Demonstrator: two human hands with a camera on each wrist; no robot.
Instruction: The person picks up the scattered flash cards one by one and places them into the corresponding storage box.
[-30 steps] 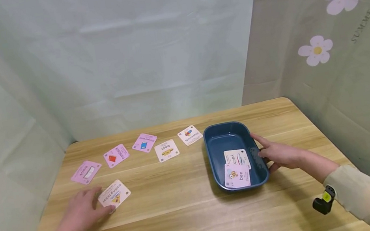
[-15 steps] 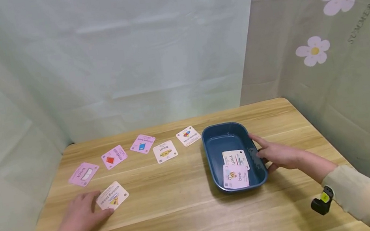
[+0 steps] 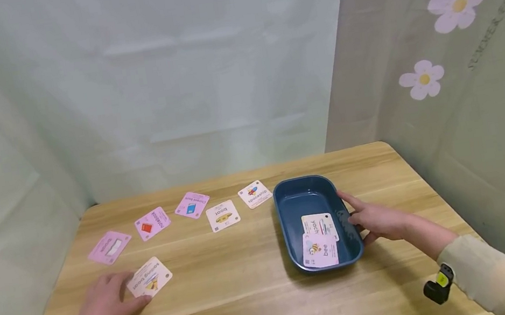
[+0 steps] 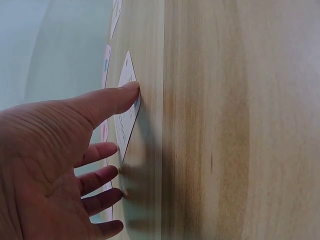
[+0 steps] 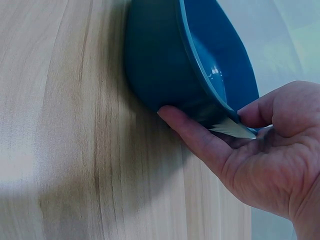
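Observation:
In the head view, a sailing boat card (image 3: pixel 149 278) lies on the table at the left. My left hand (image 3: pixel 104 305) is beside it, fingers spread. In the left wrist view, its thumb (image 4: pixel 112 100) touches one edge of the card while the other fingers lie along the opposite side. My right hand (image 3: pixel 379 221) grips the right side of a deep blue tray (image 3: pixel 304 193). In the right wrist view, one finger (image 5: pixel 195 135) lies along the tray's outer wall and another reaches its rim. Inside the tray, a bee card (image 3: pixel 320 251) partly covers a yacht card (image 3: pixel 319 223).
An arc of cards lies farther back: book (image 3: pixel 110 248), notebook (image 3: pixel 152 223), Chinese book (image 3: pixel 192 205), boat (image 3: pixel 223 216) and spaceship (image 3: pixel 255 194). They rest on a wooden table (image 3: pixel 227 314). Pale cloth (image 3: pixel 203 88) hangs behind it and at both sides.
The head view has shifted slightly, moving everything a little left and down. My left thumb and fingers stay about the sailing boat card, and my right hand stays at the tray.

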